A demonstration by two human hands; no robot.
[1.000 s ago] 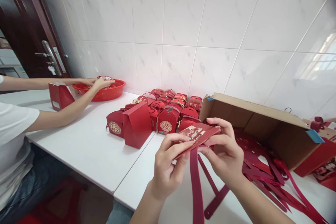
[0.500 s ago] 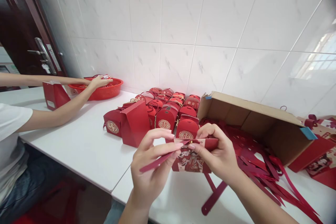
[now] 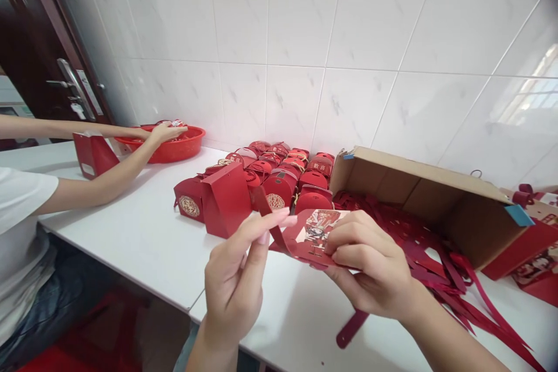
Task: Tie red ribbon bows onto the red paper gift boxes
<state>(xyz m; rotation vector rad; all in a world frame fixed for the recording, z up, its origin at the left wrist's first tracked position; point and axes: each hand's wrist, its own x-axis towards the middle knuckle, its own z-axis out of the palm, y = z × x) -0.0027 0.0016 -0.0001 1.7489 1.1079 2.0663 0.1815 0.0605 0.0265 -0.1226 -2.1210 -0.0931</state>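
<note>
A red printed gift box point(image 3: 316, 229) is gripped at its right side by my right hand point(image 3: 370, 261), with the fingers on top and the thumb below. Its illustrated face is tilted up. A dark red strap point(image 3: 275, 231) rises from the box's left end. My left hand point(image 3: 238, 279) is beside that end, index finger stretched out against the strap and thumb apart from it. The other left fingers are partly hidden. Below my right hand another dark red strap point(image 3: 352, 326) sticks out over the white table point(image 3: 300, 314).
Several red gift boxes point(image 3: 279, 186) stand in rows by the wall. An open cardboard box point(image 3: 418, 186) on its side spills red straps point(image 3: 436, 267). More printed boxes point(image 3: 536, 256) are at far right. At left, a co-worker's hands point(image 3: 163, 132) reach into a red basin point(image 3: 183, 146).
The gift box has been tipped so its printed face turns upward. My left hand has shifted left, its fingers off the brass-coloured fastener, and the strap now stands up at the left end.
</note>
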